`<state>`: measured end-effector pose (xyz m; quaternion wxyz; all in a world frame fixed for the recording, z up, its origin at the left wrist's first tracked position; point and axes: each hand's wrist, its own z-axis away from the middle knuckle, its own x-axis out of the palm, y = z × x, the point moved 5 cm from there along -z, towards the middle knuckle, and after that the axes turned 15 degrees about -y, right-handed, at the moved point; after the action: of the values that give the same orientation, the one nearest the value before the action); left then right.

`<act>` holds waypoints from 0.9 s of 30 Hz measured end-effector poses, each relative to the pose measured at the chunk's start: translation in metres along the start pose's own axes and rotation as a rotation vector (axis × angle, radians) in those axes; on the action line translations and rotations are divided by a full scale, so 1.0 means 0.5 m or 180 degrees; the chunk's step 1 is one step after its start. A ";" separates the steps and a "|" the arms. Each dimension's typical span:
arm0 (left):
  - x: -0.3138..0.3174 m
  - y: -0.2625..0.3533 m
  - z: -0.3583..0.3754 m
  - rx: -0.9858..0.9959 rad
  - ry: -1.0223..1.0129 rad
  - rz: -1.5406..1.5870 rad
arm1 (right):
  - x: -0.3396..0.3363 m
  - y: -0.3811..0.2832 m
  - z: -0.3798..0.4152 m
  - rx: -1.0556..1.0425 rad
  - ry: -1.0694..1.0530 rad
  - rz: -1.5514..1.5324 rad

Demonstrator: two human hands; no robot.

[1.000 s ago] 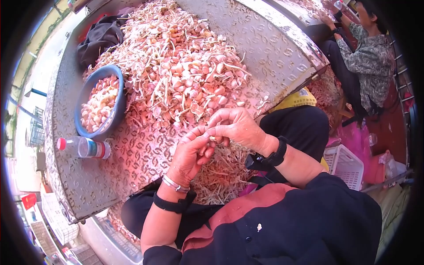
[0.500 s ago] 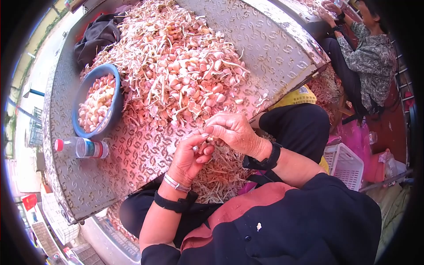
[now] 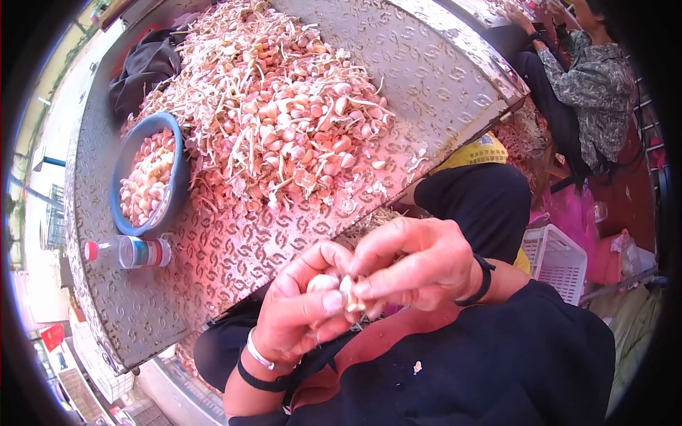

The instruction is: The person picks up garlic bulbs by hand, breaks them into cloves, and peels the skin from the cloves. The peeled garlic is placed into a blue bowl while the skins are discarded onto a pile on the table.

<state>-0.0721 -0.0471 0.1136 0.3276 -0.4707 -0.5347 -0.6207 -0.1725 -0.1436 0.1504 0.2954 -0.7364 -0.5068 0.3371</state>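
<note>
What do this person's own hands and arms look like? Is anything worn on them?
No gloves show. The left hand has a silver-coloured bangle and a black band at its wrist; the right hand has a black strap at its wrist. Dark sleeves leave much of the forearms bare.

"From the left hand [image 3: 298,305], do I have a way to the bowl [image 3: 179,186]?"
"I see open table [image 3: 238,252] between them; the bottle [image 3: 145,252] lies just beside the bowl."
"And farther over?"
"There the heap [image 3: 284,121] blocks me, close beside the bowl."
</note>
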 end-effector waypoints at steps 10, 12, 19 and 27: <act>0.151 -0.048 0.035 0.0447 -0.1559 -0.1006 | 0.017 -0.140 -0.030 -0.1242 -0.0249 -0.0894; 0.155 -0.037 0.031 0.0343 -0.1631 -0.0968 | 0.011 -0.123 -0.049 -0.1654 -0.0122 -0.0526; 0.130 -0.027 0.030 0.0842 -0.1555 -0.0856 | 0.024 -0.125 -0.049 -0.1865 -0.0108 0.0969; -0.018 0.035 -0.002 0.0416 0.0339 -0.0112 | -0.006 0.025 -0.042 -0.0095 -0.0166 0.1064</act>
<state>-0.0537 -0.0529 0.1116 0.3746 -0.4051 -0.5641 -0.6143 -0.1500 -0.1521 0.1539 0.2110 -0.8057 -0.3898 0.3930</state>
